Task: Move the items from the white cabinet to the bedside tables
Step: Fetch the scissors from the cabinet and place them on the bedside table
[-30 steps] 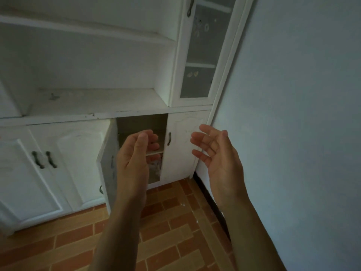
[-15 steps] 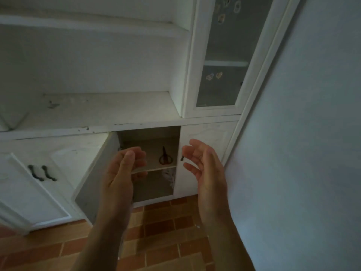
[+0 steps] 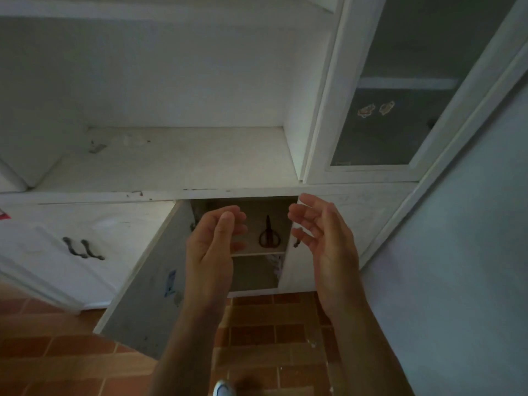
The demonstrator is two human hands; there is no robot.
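The scene is dim, with a soft, cool grey cast and no hard shadows. The brightest surface is the open shelf point(image 3: 171, 158) of the white cabinet point(image 3: 177, 81); the far left corner falls off into murk. The inside of the low compartment point(image 3: 257, 221) is dark, so the scissors point(image 3: 268, 234) read only as a black outline. The glass door point(image 3: 400, 90) on the right looks grey and flat, without glare. Straight cabinet edges bow and lean toward the frame's borders. The shoe point(image 3: 224, 389) at the near bottom edge is smeared and unsharp.
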